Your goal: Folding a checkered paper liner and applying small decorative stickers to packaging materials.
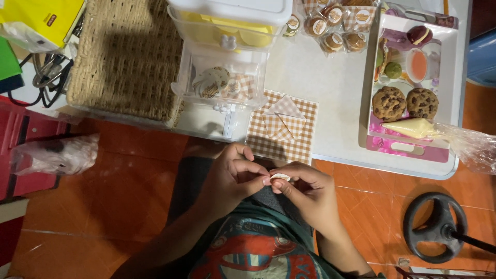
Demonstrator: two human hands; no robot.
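Both my hands meet over my lap, just below the white table's front edge [336, 157]. My left hand [232, 173] and my right hand [305, 191] pinch a small pale round sticker [280, 177] between their fingertips. Right above them, on the table edge, lies a brown-and-white checkered paper bag [302, 134] with a folded triangular flap. Beyond it stands a clear plastic drawer unit [222, 85] whose open drawer holds round stickers and checkered pieces.
A pink-and-white tray [408, 147] at right carries two chocolate-chip cookies [405, 102], a cream piping bag [413, 127] and small sweets. Wrapped cookies [336, 26] lie at the back. A woven basket [124, 57] sits at left. A black round base [436, 227] stands on the orange tile floor.
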